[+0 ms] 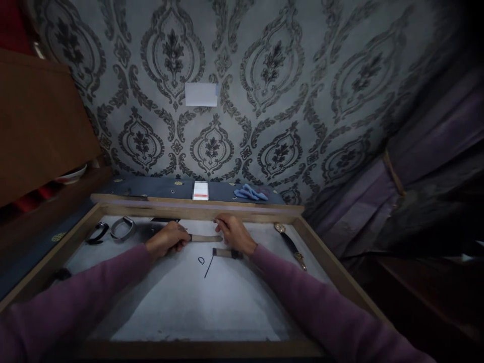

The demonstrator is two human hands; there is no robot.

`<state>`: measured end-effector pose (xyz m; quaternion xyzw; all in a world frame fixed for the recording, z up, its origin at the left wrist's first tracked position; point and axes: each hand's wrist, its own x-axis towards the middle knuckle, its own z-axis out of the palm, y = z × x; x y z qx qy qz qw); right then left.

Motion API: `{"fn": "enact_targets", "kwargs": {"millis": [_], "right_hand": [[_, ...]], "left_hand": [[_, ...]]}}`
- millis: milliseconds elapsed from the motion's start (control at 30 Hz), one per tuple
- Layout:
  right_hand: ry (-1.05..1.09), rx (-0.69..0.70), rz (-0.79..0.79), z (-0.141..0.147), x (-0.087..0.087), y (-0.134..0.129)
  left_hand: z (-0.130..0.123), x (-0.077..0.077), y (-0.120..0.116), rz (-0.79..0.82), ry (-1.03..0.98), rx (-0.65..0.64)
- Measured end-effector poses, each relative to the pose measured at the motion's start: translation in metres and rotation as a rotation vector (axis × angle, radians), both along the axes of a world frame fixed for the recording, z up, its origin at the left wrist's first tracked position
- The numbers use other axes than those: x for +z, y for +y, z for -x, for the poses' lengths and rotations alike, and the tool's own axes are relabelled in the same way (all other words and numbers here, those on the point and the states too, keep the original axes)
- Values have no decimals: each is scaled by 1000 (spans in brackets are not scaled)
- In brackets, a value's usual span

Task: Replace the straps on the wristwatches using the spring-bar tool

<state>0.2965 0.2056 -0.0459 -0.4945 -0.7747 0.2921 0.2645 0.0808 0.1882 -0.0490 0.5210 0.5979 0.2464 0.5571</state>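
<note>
My left hand is closed around the dark end of a beige watch strap, which sticks out to the right. Curled fingers on my right hand come together just above the strap's free tip; whatever they pinch is too small to make out. Below that hand lies a second beige strap piece with dark ends. A small dark loop and a thin dark stick rest on the white surface close by.
A wooden-rimmed tray surrounds the work. A grey band and black watch lie at left, a gold watch with black strap at right. Behind the rim are a phone and blue cloth.
</note>
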Motion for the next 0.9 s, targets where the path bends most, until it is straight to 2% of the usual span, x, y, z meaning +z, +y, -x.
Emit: {"fn": "enact_targets", "kwargs": {"millis": [200,433,700,900], "right_hand": [[4,44,-25,-3,-8,-6],[49,54,4,-3,-8,-9],[218,33,74,0,-4,-11],[368,51,195,15,1,-20]], "left_hand": [[3,-1,1,-14,34,-33],[11,0,-1,-29,-37,-43],[26,13,-18,8,-127,-92],[30,17,-28,46,-199,-146]]}}
